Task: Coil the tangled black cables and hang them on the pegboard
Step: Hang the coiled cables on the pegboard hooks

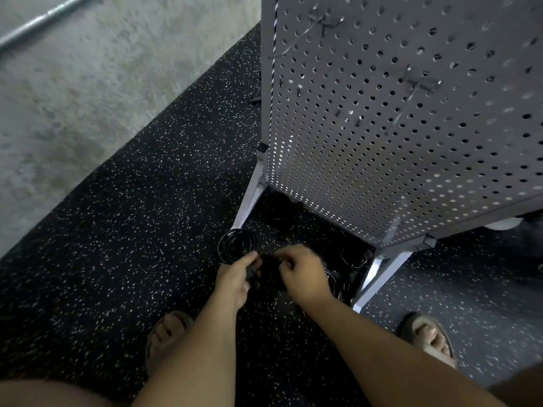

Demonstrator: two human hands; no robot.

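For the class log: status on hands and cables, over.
Left hand, right hand gripping black cable. No coil on pegboard yet. Other coils on floor at its base.

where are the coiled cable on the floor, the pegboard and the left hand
coiled cable (222, 246), head view, left arc of the ring
pegboard (411, 127), head view, perforated front face
left hand (235, 277), head view, back of the hand

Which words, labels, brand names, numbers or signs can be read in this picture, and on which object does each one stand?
None: no word, number or logo can be read in the head view.
The pegboard shows only holes and hooks.
The black cable held by the left hand and the right hand is dark and blurred; no print shows.
The sandals show no mark.
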